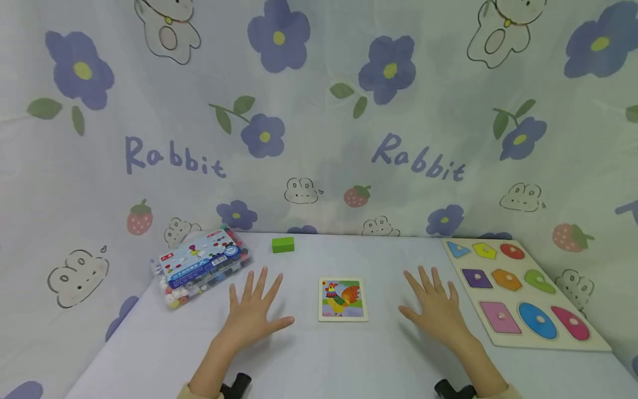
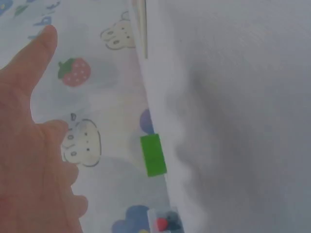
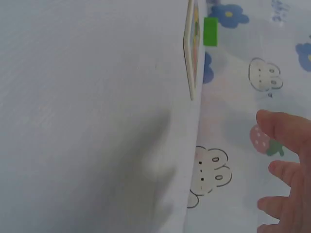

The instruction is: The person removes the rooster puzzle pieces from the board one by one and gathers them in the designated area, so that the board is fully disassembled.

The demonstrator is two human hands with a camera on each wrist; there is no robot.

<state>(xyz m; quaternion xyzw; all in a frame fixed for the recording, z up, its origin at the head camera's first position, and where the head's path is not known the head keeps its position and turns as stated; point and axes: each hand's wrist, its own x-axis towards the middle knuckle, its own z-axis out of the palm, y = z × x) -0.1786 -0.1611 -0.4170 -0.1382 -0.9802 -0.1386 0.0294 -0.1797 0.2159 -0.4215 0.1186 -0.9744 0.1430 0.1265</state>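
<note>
Fingers spread and straight, my left hand [image 1: 253,316] hovers over the left half of the white table and holds nothing. My right hand [image 1: 436,310] mirrors it on the other side, also spread and holding nothing. Between the two lies a small square picture puzzle [image 1: 343,300] showing a colourful rooster in a pale frame. A green block [image 1: 283,245] sits farther back, beyond the left fingertips; the left wrist view shows this block [image 2: 153,155] too. In the right wrist view the puzzle [image 3: 191,53] appears edge-on, with the right hand [image 3: 291,170] apart from it.
At the back left, a clear plastic case [image 1: 204,263] with a printed blue label holds many coloured beads. A shape board [image 1: 503,299] with several knobbed pieces lies along the right edge. Behind the table [image 1: 344,360] hangs a patterned curtain [image 1: 319,122].
</note>
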